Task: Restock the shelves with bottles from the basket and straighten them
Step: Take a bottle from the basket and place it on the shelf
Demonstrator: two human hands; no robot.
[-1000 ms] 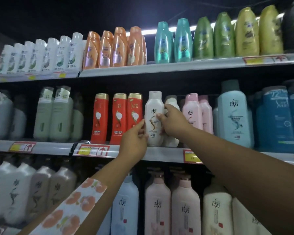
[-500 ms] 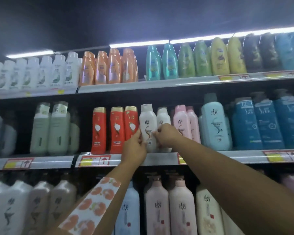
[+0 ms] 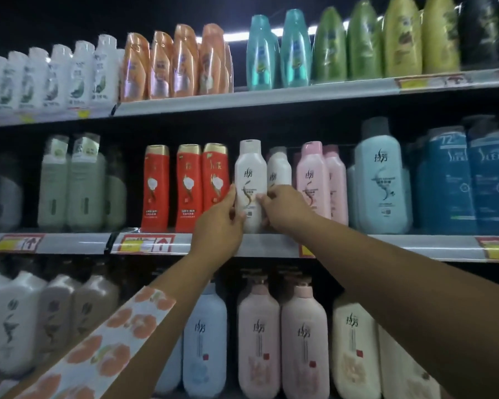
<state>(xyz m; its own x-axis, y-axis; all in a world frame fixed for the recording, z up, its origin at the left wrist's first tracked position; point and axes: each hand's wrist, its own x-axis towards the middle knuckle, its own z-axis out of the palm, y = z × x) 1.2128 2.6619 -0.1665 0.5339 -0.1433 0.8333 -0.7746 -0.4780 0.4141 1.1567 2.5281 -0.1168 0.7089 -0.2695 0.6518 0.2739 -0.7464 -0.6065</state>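
Observation:
A white bottle with a brown swirl stands upright at the front of the middle shelf. My left hand grips its lower left side, thumb on the front. My right hand pinches its right side with curled fingers. A second white bottle stands just behind, to the right. Three red bottles stand to the left, the nearest partly hidden by my left hand. Pink bottles stand to the right. No basket is in view.
A large pale blue bottle and dark blue bottles fill the middle shelf's right. Grey-green bottles stand at its left. The top shelf carries white, orange, teal, green and yellow bottles. Large pump bottles line the bottom shelf.
Both hands stay on the white bottle, which now stands more upright and squarer to the front. The camera has tilted up then back down.

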